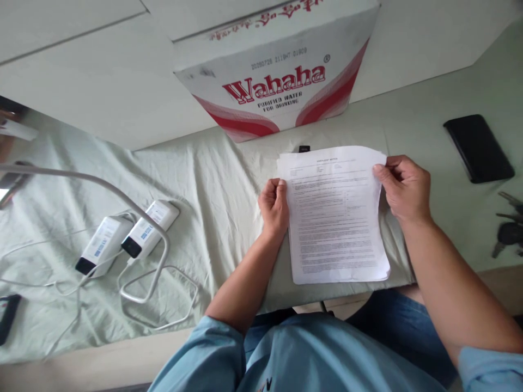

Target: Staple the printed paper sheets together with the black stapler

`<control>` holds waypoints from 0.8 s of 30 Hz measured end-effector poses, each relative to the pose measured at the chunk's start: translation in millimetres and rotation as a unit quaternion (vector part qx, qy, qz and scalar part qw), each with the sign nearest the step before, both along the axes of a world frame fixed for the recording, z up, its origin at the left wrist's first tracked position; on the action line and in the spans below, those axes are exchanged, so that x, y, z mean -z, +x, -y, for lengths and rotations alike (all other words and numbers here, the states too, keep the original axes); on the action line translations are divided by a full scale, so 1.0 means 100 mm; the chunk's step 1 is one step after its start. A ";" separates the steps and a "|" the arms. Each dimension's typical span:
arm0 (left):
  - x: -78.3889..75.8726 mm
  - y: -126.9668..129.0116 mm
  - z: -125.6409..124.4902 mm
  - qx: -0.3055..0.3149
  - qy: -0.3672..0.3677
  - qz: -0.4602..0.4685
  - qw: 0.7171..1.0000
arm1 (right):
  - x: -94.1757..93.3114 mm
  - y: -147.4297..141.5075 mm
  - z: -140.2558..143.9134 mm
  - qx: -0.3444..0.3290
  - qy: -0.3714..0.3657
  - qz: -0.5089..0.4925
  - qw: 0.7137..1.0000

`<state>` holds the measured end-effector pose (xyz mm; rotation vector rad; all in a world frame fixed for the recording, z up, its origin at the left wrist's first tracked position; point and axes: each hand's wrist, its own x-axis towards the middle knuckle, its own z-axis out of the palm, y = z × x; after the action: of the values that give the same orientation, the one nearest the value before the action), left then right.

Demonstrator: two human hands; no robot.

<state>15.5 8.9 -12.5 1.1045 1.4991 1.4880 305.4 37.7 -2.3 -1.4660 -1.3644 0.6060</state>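
Both hands (pixel 339 198) hold printed papers (pixel 337 215) before "Wahaha" water box (pixel 278 71)

Wahaha box (pixel 281 81), phone (pixel 478 147), keys (pixel 509 231), two chargers (pixel 128 237).

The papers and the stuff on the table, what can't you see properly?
- Stack of papers, head view: print too small and blurred to read.
- Keys: cut off by the right edge.
- Small black thing: mostly hidden behind the papers' top edge.
- Left hand and right hand: fingertips under the sheets hidden.
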 end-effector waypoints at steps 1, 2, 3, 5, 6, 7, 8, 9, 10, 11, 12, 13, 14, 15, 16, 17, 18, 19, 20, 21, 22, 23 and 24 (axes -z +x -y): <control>0.01 0.00 0.00 0.001 -0.001 0.002 1.000 | -0.02 -0.01 0.01 0.008 0.011 0.007 1.000; 0.01 0.00 0.00 0.001 -0.001 0.003 1.000 | -0.03 -0.02 0.02 0.012 0.019 0.011 1.000; 0.01 -0.01 0.01 0.001 0.000 0.004 1.000 | -0.04 -0.02 0.02 0.015 0.024 0.011 1.000; 0.01 -0.01 0.01 -0.002 0.005 0.007 1.000 | -0.05 -0.04 0.03 0.014 0.031 0.005 0.999; 0.00 -0.01 0.01 -0.004 0.008 0.007 1.000 | -0.05 -0.04 0.03 0.015 0.035 0.000 0.999; -0.01 0.00 0.01 -0.006 0.010 0.007 1.000 | -0.04 -0.04 0.03 0.018 0.039 -0.006 0.999; -0.03 0.00 0.01 -0.007 0.010 0.006 1.000 | -0.03 -0.04 0.03 0.023 0.044 -0.011 0.999; -0.05 0.01 0.01 -0.007 0.010 0.004 1.000 | -0.02 -0.04 0.03 0.033 0.049 -0.012 0.998; -0.06 0.01 0.01 -0.007 0.010 0.000 1.000 | -0.01 -0.03 0.02 0.046 0.054 -0.010 0.997; -0.07 0.01 0.02 -0.007 0.010 -0.003 1.000 | 0.01 -0.02 0.01 0.059 0.058 -0.005 0.997; -0.08 0.02 0.02 -0.007 0.011 -0.007 1.000 | 0.02 -0.01 0.00 0.073 0.062 0.000 0.995; -0.08 0.02 0.02 -0.007 0.012 -0.009 1.000 | 0.03 0.01 -0.01 0.082 0.067 0.001 0.994; -0.08 0.02 0.02 -0.007 0.012 -0.012 1.000 | 0.04 0.02 -0.02 0.086 0.071 -0.004 0.994; -0.07 0.02 0.02 -0.007 0.013 -0.013 1.000 | 0.05 0.02 -0.03 0.086 0.073 -0.014 0.994; -0.06 0.02 0.02 -0.009 0.013 -0.015 1.000 | 0.05 0.02 -0.03 0.081 0.072 -0.026 0.994; -0.05 0.02 0.02 -0.011 0.013 -0.016 1.000 | 0.05 0.02 -0.02 0.075 0.067 -0.036 0.994; -0.04 0.02 0.02 -0.014 0.014 -0.018 1.000 | 0.04 0.01 -0.02 0.068 0.060 -0.043 0.995; -0.03 0.02 0.02 -0.016 0.014 -0.019 1.000 | 0.03 -0.01 -0.01 0.062 0.053 -0.048 0.996; -0.02 0.02 0.02 -0.018 0.015 -0.020 1.000 | 0.01 -0.03 0.01 0.057 0.045 -0.051 0.996; -0.01 0.02 0.01 -0.020 0.014 -0.023 0.999 | 0.00 -0.05 0.02 0.053 0.039 -0.053 0.996; -0.01 0.02 0.01 -0.020 0.014 -0.025 0.999 | -0.02 -0.07 0.03 0.050 0.033 -0.056 0.997; -0.01 0.02 0.01 -0.021 0.014 -0.029 0.999 | -0.03 -0.09 0.04 0.049 0.028 -0.060 0.997; -0.01 0.02 0.01 -0.022 0.014 -0.033 0.999 | -0.03 -0.11 0.05 0.047 0.023 -0.064 0.997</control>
<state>17.6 8.1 -11.4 1.1537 1.5610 1.5186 294.7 32.6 1.0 -1.4216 -1.1957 0.5945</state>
